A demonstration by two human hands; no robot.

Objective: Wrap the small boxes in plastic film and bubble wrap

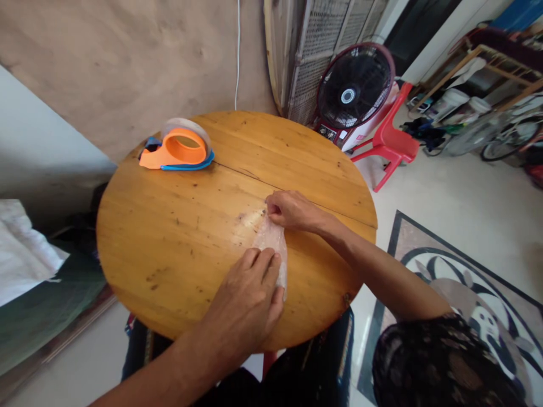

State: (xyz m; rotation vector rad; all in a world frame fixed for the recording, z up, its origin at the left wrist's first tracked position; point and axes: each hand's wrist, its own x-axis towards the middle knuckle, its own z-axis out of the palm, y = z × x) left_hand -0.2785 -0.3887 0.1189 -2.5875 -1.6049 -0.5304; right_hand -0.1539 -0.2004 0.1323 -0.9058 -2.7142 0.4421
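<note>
A clear plastic bag [270,240] lies flat near the middle of the round wooden table [169,237]. My left hand [248,299] rests on the bag's near end, fingers stretched flat and pressing it down. My right hand [288,210] is at the bag's far end, fingers pinched together on its edge. What is inside the bag, if anything, I cannot make out.
An orange and blue tape dispenser [178,150] with a roll of clear tape sits at the table's far left. Behind the table stand a fan [354,93] on a red plastic chair [392,144] and a wicker screen. A patterned rug [458,288] covers the floor at right.
</note>
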